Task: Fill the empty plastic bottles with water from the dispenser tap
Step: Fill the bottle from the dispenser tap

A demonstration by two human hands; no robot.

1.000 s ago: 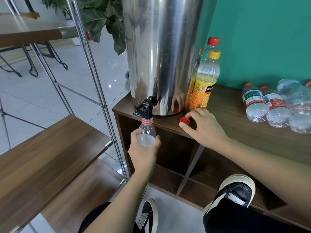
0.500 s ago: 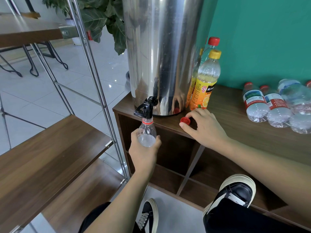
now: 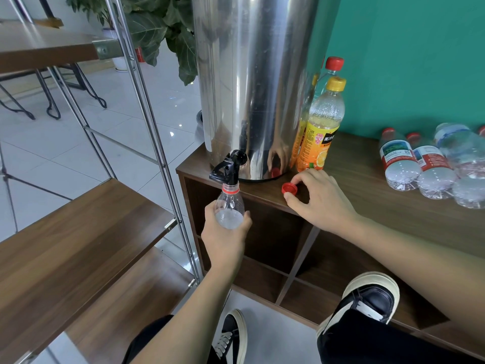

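Counter [image 3: 380, 206]: a dark wood cabinet top with open cubbies beneath; it carries the dispenser, the bottles and the cap.
Dispenser [image 3: 252, 82]: a tall steel drum standing on the counter's left end, near the front edge.
Lying bottles [image 3: 430, 164]: several clear ones with red caps, on their sides at the counter's back right, touching one another.
Juice bottle [image 3: 321, 127]: upright with a yellow cap, just beside the dispenser on its right; a red-capped bottle [image 3: 332, 67] stands behind it.
Left hand [image 3: 225, 237]: in front of the counter's left front corner, fingers wrapped round the body of the bottle.
Right hand [image 3: 320, 200]: resting on the counter's front edge, fingers loosely curled; one fingertip touches the cap, nothing gripped.
Bottle [image 3: 229, 208]: clear, uncapped, red neck ring, held upright off the counter's front edge with its mouth right under the tap; water shows inside at about the shoulder.
Tap [image 3: 227, 166]: black, jutting from the dispenser's base past the counter's front edge.
Cap [image 3: 289, 188]: red, lying on the counter near the front edge, just right of the dispenser's base.
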